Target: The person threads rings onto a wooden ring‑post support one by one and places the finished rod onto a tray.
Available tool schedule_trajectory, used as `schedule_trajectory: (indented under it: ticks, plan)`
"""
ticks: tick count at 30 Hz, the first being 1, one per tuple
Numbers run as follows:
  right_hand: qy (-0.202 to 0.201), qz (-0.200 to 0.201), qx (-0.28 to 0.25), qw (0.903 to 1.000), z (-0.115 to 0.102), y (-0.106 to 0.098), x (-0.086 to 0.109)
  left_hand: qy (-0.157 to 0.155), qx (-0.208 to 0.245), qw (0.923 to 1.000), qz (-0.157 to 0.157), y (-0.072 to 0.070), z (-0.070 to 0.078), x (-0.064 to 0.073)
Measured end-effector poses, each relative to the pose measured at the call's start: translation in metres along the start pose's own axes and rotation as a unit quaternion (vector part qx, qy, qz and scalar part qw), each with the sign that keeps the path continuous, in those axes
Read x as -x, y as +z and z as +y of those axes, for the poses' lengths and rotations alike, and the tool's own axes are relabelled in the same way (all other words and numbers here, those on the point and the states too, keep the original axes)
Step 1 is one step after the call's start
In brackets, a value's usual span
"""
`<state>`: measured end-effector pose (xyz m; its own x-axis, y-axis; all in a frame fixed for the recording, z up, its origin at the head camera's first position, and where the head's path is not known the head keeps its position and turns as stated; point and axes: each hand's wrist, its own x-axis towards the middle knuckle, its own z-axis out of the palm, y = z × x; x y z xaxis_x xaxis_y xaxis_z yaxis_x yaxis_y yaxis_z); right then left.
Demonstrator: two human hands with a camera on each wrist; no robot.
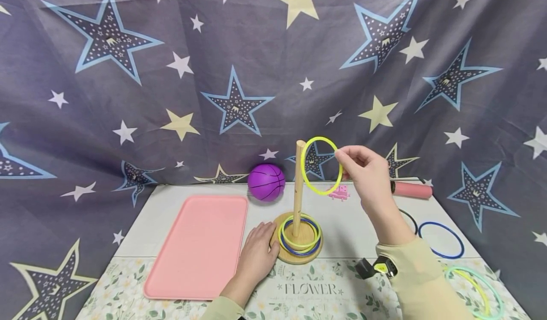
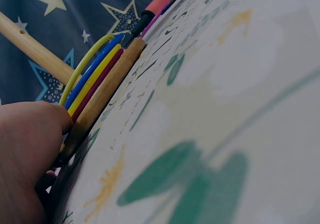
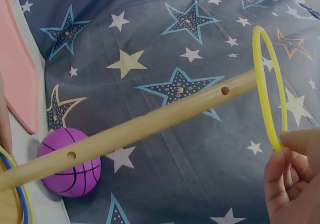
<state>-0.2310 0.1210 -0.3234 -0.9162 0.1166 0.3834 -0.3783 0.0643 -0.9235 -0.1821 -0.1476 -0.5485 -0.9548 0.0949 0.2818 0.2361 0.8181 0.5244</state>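
My right hand (image 1: 363, 168) pinches a yellow ring (image 1: 340, 175) between thumb and fingertips, upright beside the top of a wooden pole (image 1: 298, 187). In the right wrist view the ring (image 3: 270, 129) overlaps the pole's tip. Around the pole's foot lie several stacked rings (image 1: 317, 249) on a round wooden base (image 1: 295, 259); yellow, blue and dark red edges show in the left wrist view. My left hand (image 1: 258, 251) rests palm down at the base's left edge, fingers extended along it and thumb near the rim.
A pink tray (image 1: 196, 249) lies on the left and a purple ball (image 1: 266, 182) behind the pole. Right of the stand are a blue ring (image 1: 461, 246), a black ring, green and yellow rings (image 1: 502, 301), and a pink cylinder (image 1: 412, 190). A pink cutout (image 1: 340, 192) lies at the back.
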Motion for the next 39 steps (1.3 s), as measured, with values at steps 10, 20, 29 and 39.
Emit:
schedule_trajectory:
  ticks: [10, 20, 29, 39]
  plan:
    - [-0.011, 0.007, -0.021, 0.9997, 0.001, 0.017, -0.003, 0.006, -0.001, 1.0, 0.005, 0.001, 0.0, 0.0]
    - [-0.012, 0.014, -0.04, 0.999, 0.005, 0.031, -0.005, 0.001, -0.001, 1.0, -0.001, 0.001, -0.001, -0.001]
    - [-0.009, 0.019, -0.05, 0.9985, 0.014, 0.04, -0.003, 0.001, -0.002, 1.0, -0.002, 0.0, -0.002, -0.001]
    - [0.013, 0.025, -0.047, 0.9985, 0.029, 0.046, 0.003, -0.001, 0.002, 1.0, -0.003, 0.0, 0.0, 0.0]
